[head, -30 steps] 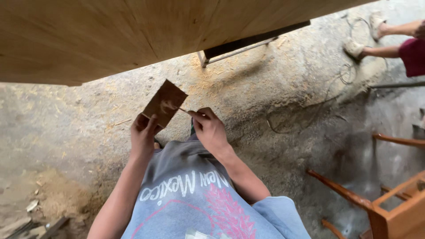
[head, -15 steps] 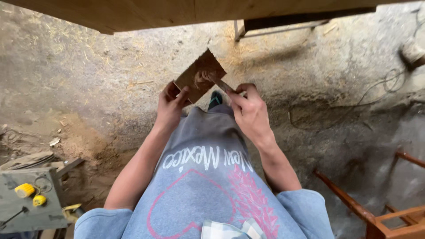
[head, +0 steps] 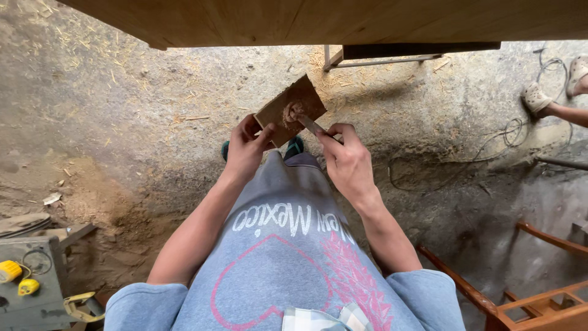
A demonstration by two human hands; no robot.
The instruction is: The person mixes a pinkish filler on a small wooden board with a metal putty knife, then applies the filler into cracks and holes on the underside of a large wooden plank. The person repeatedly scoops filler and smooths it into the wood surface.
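Near the top middle of the frame, the left hand (head: 246, 147) pinches the lower left corner of a small brown board (head: 291, 109), and the right hand (head: 348, 160) is closed around a thin blade (head: 311, 125) whose tip sits in a lump of brown paste (head: 289, 113) on the board. The board looks light and stiff, so a corner is a fine place to hold it, but the paste looks soft and could slide off if it tips. A big wood panel (head: 318, 19) hangs close above along the top edge, with more open room to the left over the dirt floor (head: 122, 122) than at the lower right by the wooden chair (head: 539, 300).
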